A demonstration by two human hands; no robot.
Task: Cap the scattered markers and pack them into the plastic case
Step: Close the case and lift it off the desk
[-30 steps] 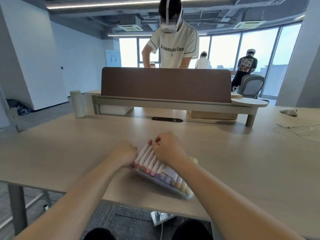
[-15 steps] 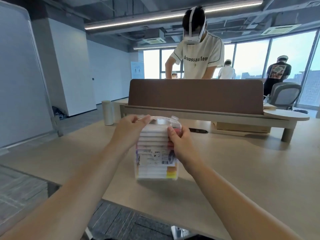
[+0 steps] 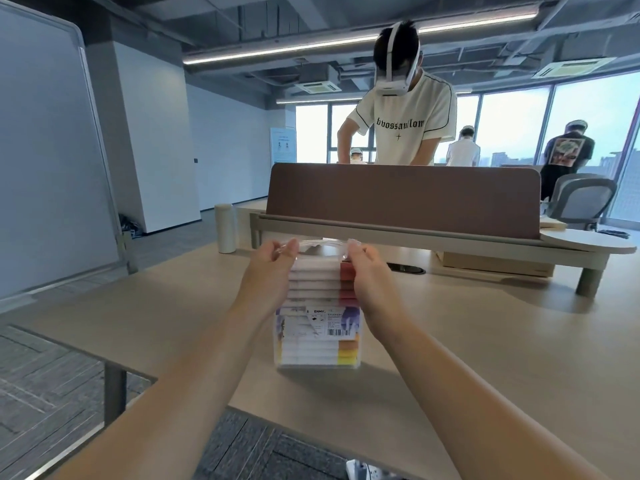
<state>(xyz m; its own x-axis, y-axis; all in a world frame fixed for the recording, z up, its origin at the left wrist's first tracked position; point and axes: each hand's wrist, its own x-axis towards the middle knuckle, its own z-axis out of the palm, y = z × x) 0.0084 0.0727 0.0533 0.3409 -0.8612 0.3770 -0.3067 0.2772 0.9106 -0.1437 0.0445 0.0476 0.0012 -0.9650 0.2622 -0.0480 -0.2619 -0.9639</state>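
Office desk (image 3: 485, 341) supports the plastic case (image 3: 317, 337), standing upright near its front edge with markers (image 3: 313, 351) stacked horizontally inside. Left hand (image 3: 268, 271) and right hand (image 3: 369, 275) pinch opposite ends of the top handle, equally near; the long axis runs vertically between them.

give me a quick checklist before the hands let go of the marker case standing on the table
1. Case upright with its base on the table: ok.
2. Markers stacked inside, caps on the ends that show: ok.
3. Loose markers left on the table: none in view, ok.
4. Clear top of the case fully latched: cannot tell, the fingers cover both upper corners.
5. Left hand and right hand both steadying the upper sides: ok.
6. Distance from the near table edge: not ok, the case stands close to it and could tip off.
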